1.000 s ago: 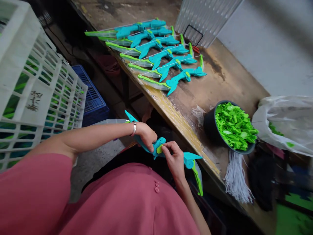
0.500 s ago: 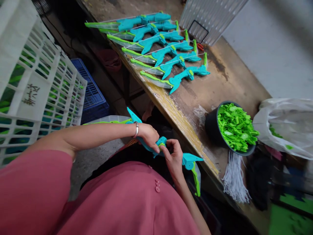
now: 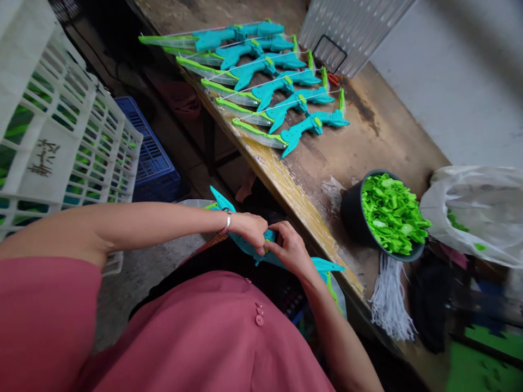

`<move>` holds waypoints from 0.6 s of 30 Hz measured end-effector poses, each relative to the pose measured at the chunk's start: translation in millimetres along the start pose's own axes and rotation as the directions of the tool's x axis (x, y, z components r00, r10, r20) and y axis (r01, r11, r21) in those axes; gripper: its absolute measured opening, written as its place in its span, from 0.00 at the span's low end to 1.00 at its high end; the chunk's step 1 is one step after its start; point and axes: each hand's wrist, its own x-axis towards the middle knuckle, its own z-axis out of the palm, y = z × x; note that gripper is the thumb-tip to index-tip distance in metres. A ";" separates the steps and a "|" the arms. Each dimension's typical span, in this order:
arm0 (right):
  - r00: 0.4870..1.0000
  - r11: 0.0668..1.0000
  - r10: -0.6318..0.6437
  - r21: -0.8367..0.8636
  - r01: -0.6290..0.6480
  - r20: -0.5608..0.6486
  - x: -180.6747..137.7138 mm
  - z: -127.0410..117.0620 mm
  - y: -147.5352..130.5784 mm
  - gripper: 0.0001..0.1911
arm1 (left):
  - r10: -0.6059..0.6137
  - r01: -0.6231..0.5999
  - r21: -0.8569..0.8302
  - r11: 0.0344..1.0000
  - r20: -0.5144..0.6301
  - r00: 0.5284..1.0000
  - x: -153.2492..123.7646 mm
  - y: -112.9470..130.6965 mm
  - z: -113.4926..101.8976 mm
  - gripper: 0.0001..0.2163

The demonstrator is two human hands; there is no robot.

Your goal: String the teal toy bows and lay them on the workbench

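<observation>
A turquoise toy bow (image 3: 239, 243) with green and clear limbs lies across my lap, partly covered by my arms. My left hand (image 3: 252, 231), with a bangle at the wrist, is closed round the middle of its grip. Opposite it, my right hand (image 3: 291, 251) is closed on the same middle part, thumb and fingertips pressed close to the left fingers. Whatever small piece lies between the fingertips is mostly hidden. The bow's pointed right end (image 3: 327, 265) sticks out beyond my right wrist.
Several strung toy bows (image 3: 281, 90) lie in a row on the wooden table (image 3: 347, 149). A dark bucket (image 3: 352, 215) of green plastic parts, white strings (image 3: 392, 299) and a plastic bag (image 3: 482, 212) are at right. Left stand a white crate (image 3: 57, 147) and a blue crate (image 3: 153, 158).
My right hand has turned further over the bow's middle and its forearm has swung outward to the right. The bow has rolled slightly. My left hand keeps its hold.
</observation>
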 end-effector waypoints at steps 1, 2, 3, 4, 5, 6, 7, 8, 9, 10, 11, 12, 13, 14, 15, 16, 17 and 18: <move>1.000 1.000 0.005 0.001 -0.005 -0.005 1.6 0.9 0.2 0.13 | 0.002 -0.002 -0.002 1.000 -0.015 1.000 -0.1 -0.1 1.8 0.30; 1.000 1.000 0.010 0.006 -0.010 -0.010 2.9 2.1 0.5 0.12 | 0.003 -0.003 -0.002 1.000 -0.028 1.000 -0.3 -0.2 3.9 0.29; 1.000 1.000 0.016 0.014 -0.016 -0.013 4.1 3.4 0.9 0.12 | 0.001 -0.001 -0.001 1.000 -0.041 0.999 -0.6 -0.2 6.2 0.28; 1.000 1.000 0.022 0.022 -0.022 -0.016 5.3 4.6 1.4 0.12 | -0.001 0.001 0.000 1.000 -0.052 0.999 -0.9 0.0 8.4 0.28; 0.999 0.999 0.029 0.029 -0.028 -0.020 6.4 5.4 1.8 0.12 | -0.004 0.004 0.002 1.000 -0.063 0.998 -1.2 0.4 10.5 0.27; 0.999 0.999 0.036 0.034 -0.035 -0.024 7.6 5.8 2.3 0.12 | -0.007 0.007 0.005 1.000 -0.073 0.997 -1.2 0.8 12.3 0.26; 0.999 0.998 0.043 0.037 -0.042 -0.024 8.8 5.6 2.7 0.12 | -0.009 0.009 0.007 1.000 -0.084 0.996 -1.0 1.4 13.8 0.26; 0.998 0.998 0.050 0.039 -0.049 -0.023 10.1 4.8 3.2 0.12 | -0.010 0.011 0.011 1.000 -0.093 0.996 -0.5 1.8 14.8 0.26; 0.998 0.997 0.058 0.044 -0.057 -0.014 11.3 3.7 3.6 0.13 | -0.010 0.012 0.014 1.000 -0.102 0.995 0.1 2.1 15.5 0.26; 0.998 0.996 0.066 0.052 -0.066 -0.003 12.5 2.5 4.0 0.13 | -0.007 0.009 0.018 1.000 -0.109 0.994 0.6 2.1 15.8 0.26; 0.997 0.995 0.072 0.064 -0.073 0.009 13.2 1.4 4.2 0.13 | -0.001 0.003 0.022 1.000 -0.112 0.994 1.0 1.5 15.9 0.26; 0.997 0.994 0.074 0.077 -0.075 0.015 13.4 0.8 4.3 0.13 | 0.007 -0.004 0.027 1.000 -0.113 0.994 0.8 0.5 15.9 0.26; 0.997 0.993 0.072 0.089 -0.073 0.015 12.7 0.8 4.1 0.14 | 0.019 -0.015 0.035 0.999 -0.114 0.993 0.1 -0.9 16.2 0.26; 0.998 0.993 0.063 0.100 -0.064 0.012 10.8 1.4 3.6 0.14 | 0.035 -0.030 0.046 0.998 -0.114 0.993 -1.5 -2.6 17.0 0.25; 0.999 0.993 0.051 0.107 -0.051 0.005 7.4 2.5 2.7 0.15 | 0.052 -0.046 0.060 0.997 -0.116 0.992 -3.8 -4.6 18.4 0.25; 0.999 0.993 0.037 0.115 -0.036 -0.003 2.6 3.7 1.3 0.16 | 0.071 -0.062 0.074 0.995 -0.124 0.990 -6.8 -6.5 20.5 0.24; 1.000 0.992 0.021 0.127 -0.020 -0.006 -3.8 4.6 -0.6 0.18 | 0.091 -0.080 0.084 0.993 -0.139 0.986 -10.4 -8.3 23.2 0.24; 1.000 0.990 0.004 0.142 -0.003 -0.004 -11.2 4.6 -2.7 0.20 | 0.111 -0.097 0.090 0.991 -0.160 0.981 -14.4 -10.1 26.5 0.23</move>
